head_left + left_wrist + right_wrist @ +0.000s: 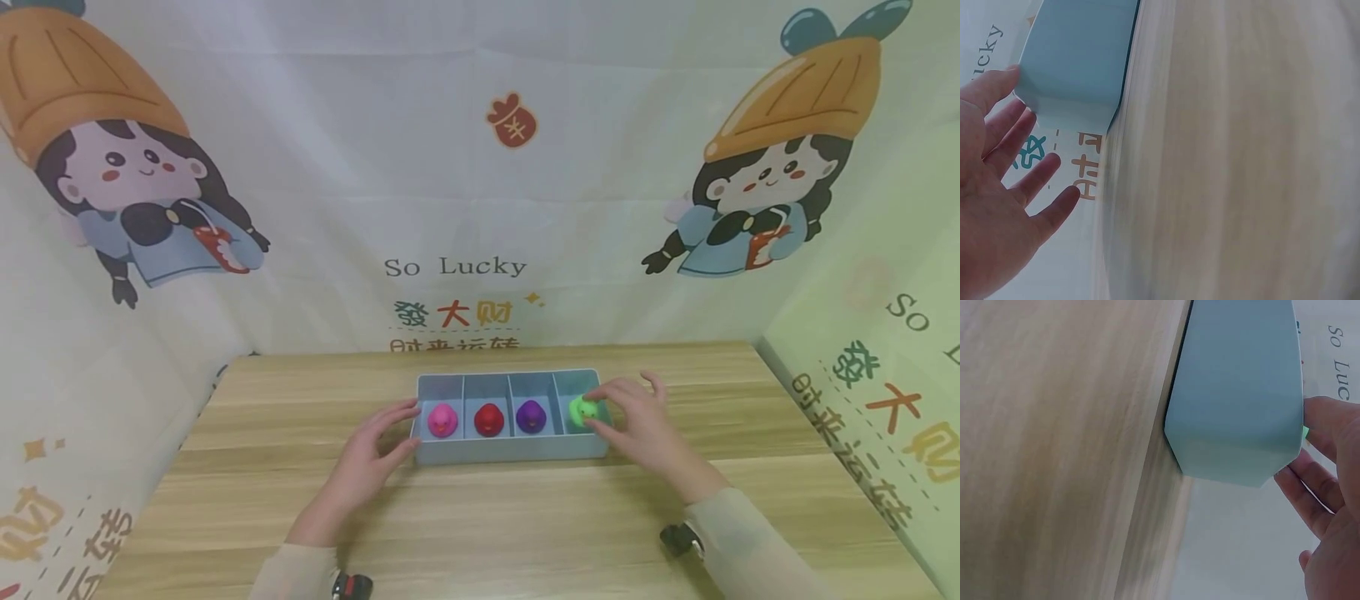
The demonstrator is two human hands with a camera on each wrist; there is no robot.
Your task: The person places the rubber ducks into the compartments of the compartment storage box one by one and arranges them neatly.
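Note:
A light blue divided box (510, 451) sits on the table, with one small rubber duck in each compartment. From left to right they are a pink duck (442, 421), a red duck (489, 421), a purple duck (531, 417) and a green duck (582, 411). My right hand (637, 421) reaches over the right end and pinches the green duck between thumb and fingers, inside its compartment. In the right wrist view the box wall hides most of that duck. My left hand (370, 450) is at the box's left end, fingers spread, thumb and fingertips right at the rim.
The wooden table (525, 525) runs back to a white printed cloth (480, 200), which also hangs at both sides. Dark wrist devices (678, 540) show at both sleeves.

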